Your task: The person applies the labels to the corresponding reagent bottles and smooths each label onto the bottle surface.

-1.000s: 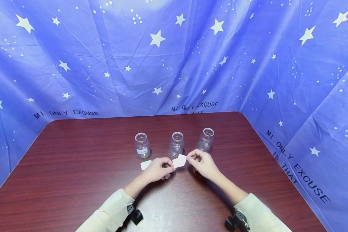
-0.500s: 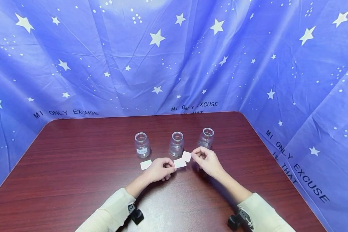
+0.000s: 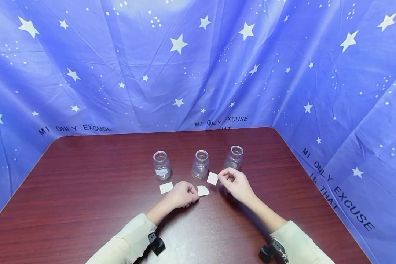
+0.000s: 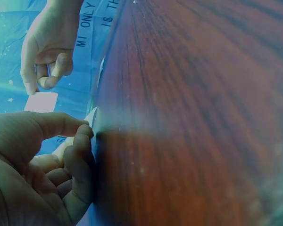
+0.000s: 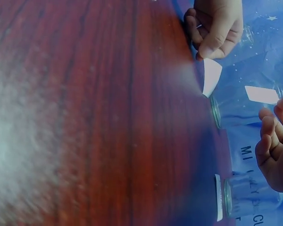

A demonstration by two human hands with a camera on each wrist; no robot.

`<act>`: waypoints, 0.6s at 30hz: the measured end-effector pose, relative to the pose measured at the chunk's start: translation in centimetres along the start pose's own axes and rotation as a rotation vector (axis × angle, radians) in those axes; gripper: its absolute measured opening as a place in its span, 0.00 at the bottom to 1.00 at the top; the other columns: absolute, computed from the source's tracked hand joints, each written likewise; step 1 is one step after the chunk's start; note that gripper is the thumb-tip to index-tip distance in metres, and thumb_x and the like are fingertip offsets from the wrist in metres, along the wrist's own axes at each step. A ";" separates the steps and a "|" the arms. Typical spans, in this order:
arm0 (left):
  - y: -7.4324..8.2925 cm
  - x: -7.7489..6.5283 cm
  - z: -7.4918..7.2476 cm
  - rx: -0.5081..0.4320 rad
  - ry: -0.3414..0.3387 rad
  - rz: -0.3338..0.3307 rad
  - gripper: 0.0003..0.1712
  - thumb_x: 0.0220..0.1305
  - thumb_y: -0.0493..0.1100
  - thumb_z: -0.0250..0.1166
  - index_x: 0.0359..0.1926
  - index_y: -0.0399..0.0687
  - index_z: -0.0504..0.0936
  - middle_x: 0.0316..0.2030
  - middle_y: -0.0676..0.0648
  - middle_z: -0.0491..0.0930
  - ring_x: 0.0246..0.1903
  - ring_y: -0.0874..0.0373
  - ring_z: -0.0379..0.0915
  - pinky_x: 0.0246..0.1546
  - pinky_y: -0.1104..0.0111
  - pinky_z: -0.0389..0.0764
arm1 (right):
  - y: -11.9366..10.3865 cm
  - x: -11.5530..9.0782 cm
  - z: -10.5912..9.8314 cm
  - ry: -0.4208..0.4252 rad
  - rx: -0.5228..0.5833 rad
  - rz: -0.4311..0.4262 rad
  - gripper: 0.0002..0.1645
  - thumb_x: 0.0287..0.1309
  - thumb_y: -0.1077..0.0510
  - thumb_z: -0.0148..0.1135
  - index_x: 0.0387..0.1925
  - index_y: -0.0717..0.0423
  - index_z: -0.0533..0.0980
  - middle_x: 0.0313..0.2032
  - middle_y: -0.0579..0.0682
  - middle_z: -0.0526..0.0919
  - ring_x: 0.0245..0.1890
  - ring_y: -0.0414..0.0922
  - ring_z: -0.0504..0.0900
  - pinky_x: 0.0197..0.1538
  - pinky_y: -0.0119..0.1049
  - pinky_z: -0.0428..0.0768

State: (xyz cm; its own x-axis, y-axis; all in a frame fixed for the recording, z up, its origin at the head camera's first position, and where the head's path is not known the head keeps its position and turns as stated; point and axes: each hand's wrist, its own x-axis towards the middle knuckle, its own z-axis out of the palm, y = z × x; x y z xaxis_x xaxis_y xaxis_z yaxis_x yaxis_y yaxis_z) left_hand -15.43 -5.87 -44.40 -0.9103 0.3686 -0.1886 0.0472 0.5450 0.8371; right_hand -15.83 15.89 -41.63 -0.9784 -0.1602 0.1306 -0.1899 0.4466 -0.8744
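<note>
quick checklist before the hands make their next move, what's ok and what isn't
1. White square gripped: ok, the right hand pinches it by one edge.
2. White square clear of the curled paper: ok, a gap shows between them in all three views.
3. Left hand free: not ok, its fingertips pinch the curled paper.
4. Middle jar upright: ok, it stands with its mouth up.
5. Right jar fully in sight from the head: not ok, the right hand hides its lower part.
6. White square sticky on one side: cannot tell from these pictures.
</note>
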 end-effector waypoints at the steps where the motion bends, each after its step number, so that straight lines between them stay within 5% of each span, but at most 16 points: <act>1: 0.0 0.0 0.0 0.009 0.000 -0.004 0.04 0.51 0.38 0.61 0.23 0.44 0.78 0.12 0.55 0.71 0.11 0.65 0.66 0.11 0.78 0.66 | 0.5 0.1 0.2 -0.001 -0.010 0.002 0.05 0.59 0.62 0.59 0.32 0.62 0.77 0.23 0.61 0.80 0.12 0.32 0.67 0.15 0.27 0.65; 11: -0.2 -0.3 -0.4 0.019 0.005 -0.043 0.11 0.51 0.41 0.67 0.20 0.43 0.75 0.10 0.53 0.71 0.09 0.65 0.66 0.10 0.74 0.72 | 1.3 0.1 1.3 0.011 -0.055 -0.082 0.03 0.57 0.61 0.60 0.29 0.54 0.78 0.20 0.48 0.79 0.14 0.32 0.69 0.17 0.27 0.68; 18: 0.1 -0.3 -0.9 -0.042 0.052 -0.005 0.07 0.52 0.42 0.65 0.24 0.44 0.78 0.13 0.48 0.76 0.11 0.63 0.69 0.11 0.74 0.71 | 1.0 0.1 1.8 0.029 -0.060 -0.106 0.03 0.56 0.60 0.61 0.29 0.55 0.78 0.20 0.45 0.78 0.14 0.31 0.67 0.17 0.27 0.67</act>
State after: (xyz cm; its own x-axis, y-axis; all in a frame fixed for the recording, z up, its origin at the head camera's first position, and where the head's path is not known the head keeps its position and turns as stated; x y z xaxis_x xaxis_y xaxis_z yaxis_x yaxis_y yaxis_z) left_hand -15.50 -6.56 -43.80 -0.9306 0.3258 -0.1669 0.0263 0.5142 0.8572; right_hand -15.95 14.78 -43.33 -0.9545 -0.1838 0.2351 -0.2958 0.4808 -0.8254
